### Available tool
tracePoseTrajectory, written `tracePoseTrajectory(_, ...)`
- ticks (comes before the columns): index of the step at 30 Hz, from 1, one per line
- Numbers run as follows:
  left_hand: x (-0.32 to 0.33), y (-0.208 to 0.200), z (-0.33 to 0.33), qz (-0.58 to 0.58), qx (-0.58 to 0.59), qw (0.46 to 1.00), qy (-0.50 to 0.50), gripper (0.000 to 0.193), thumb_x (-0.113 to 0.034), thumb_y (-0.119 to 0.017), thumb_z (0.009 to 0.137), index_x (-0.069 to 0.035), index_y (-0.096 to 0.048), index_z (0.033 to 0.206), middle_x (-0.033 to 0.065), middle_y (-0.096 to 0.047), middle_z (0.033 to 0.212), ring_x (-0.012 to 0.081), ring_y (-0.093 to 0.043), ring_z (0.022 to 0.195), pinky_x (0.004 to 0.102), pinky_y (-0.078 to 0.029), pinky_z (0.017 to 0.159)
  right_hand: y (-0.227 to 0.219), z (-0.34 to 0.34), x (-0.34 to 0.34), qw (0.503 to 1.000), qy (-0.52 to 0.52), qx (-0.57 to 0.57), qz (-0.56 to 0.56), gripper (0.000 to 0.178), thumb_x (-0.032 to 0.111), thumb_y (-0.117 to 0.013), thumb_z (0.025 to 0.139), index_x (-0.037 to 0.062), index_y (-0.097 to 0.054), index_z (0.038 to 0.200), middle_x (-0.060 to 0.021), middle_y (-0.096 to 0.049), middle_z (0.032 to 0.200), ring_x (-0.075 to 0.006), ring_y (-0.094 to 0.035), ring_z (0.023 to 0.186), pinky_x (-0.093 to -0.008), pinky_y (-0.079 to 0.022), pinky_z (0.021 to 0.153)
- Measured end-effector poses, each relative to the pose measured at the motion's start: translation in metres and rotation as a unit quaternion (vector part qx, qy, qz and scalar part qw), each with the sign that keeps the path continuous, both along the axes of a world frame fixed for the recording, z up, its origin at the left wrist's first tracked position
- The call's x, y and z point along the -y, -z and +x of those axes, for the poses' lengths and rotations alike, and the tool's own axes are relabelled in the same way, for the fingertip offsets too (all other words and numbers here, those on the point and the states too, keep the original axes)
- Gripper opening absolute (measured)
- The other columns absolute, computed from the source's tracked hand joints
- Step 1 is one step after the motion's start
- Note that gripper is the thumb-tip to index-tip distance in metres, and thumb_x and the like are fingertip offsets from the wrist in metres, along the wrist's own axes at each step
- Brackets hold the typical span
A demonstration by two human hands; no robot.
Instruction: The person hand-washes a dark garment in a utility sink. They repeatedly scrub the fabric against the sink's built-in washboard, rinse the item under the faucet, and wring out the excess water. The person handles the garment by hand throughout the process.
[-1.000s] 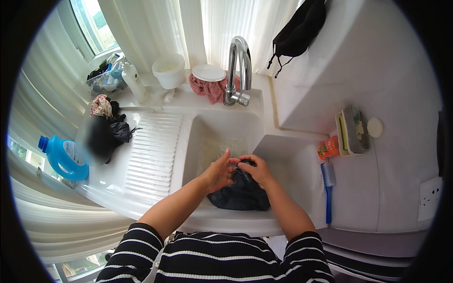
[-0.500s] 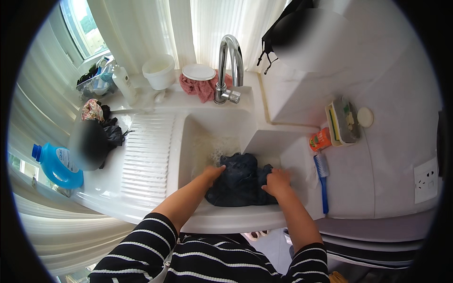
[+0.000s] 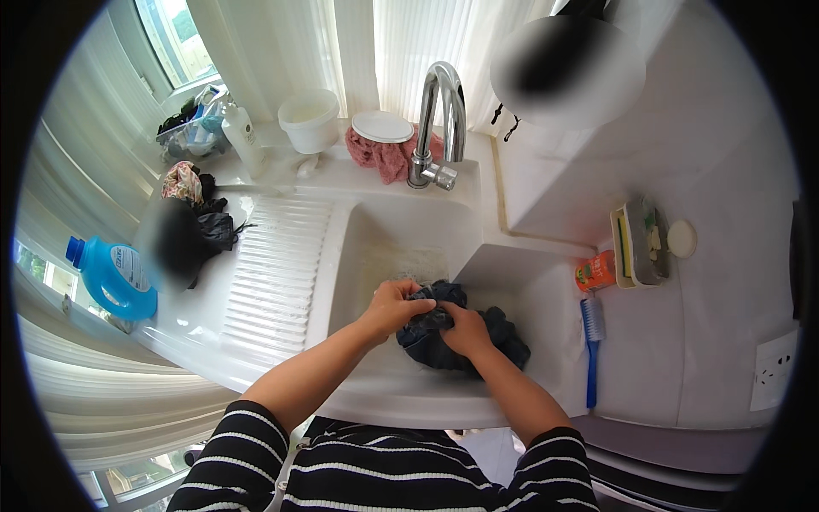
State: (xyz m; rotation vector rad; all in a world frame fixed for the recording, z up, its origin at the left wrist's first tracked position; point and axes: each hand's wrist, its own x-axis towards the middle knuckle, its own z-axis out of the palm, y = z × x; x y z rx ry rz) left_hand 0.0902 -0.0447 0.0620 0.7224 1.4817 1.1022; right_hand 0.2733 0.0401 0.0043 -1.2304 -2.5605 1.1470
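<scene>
A wet, dark blue garment (image 3: 433, 346) lies bunched in the white sink basin (image 3: 357, 256), its right end heaped against the basin floor. My left hand (image 3: 391, 309) grips the bunch at its upper left, fingers curled into the cloth. Close beside it, my right hand (image 3: 466, 331) pinches the same bunch from the right. The two hands are nearly touching over a raised fold. Some fingertips are hidden in the cloth. A little cloudy water shows behind the garment.
Left of the basin is a ribbed washboard surface (image 3: 277, 273), with a blue detergent bottle (image 3: 119, 277) and dark cloths (image 3: 215, 232) beyond. A chrome faucet (image 3: 444, 102) arches behind. At right are a blue brush (image 3: 591, 350), an orange packet (image 3: 595, 271) and a container (image 3: 640, 243).
My hands have come together from opposite sides of the garment, gathering its spread cloth into a bunch between them. The whole view has shifted slightly.
</scene>
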Motion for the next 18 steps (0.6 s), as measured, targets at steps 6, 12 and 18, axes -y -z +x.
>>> tracePoseTrajectory(6, 0.031, 0.033, -0.048, -0.160, 0.128, 0.979, -0.002, 0.075, -0.067, -0.061, 0.084, -0.003, -0.053, 0.124, 0.0122, -0.066, 0.101, 0.0217, -0.066, 0.092, 0.0400, -0.052, 0.087, -0.077, -0.001, -0.022, 0.934, 0.170, -0.280, -0.144, 0.016, -0.006, -0.054, 0.072, -0.0059, -0.068, 0.080, -0.0039, -0.063, 0.068, -0.0137, -0.056, 0.064, -0.0249, -0.043, 0.060)
tracePoseTrajectory(12, 0.027, 0.051, -0.034, -0.264, 0.326, 0.905, -0.075, 0.118, -0.075, -0.059, 0.078, -0.010, 0.002, 0.156, 0.0245, -0.008, 0.160, 0.0408, -0.015, 0.147, 0.0672, -0.019, 0.110, -0.200, -0.013, -0.016, 0.820, 0.249, -0.475, -0.199, 0.033, -0.011, -0.047, 0.060, -0.0070, -0.066, 0.086, -0.0094, -0.067, 0.081, -0.0186, -0.060, 0.071, -0.0255, -0.048, 0.069)
tracePoseTrajectory(18, 0.019, 0.009, -0.036, -0.068, 0.334, 0.940, -0.026, 0.094, -0.081, -0.039, 0.084, -0.025, -0.018, 0.156, 0.0080, -0.010, 0.163, 0.0350, -0.004, 0.150, 0.0665, 0.010, 0.110, -0.261, -0.029, -0.002, 0.731, 0.292, -0.553, -0.274, 0.028, -0.002, -0.054, 0.067, -0.0032, -0.067, 0.092, -0.0089, -0.068, 0.093, -0.0235, -0.063, 0.083, -0.0329, -0.050, 0.083)
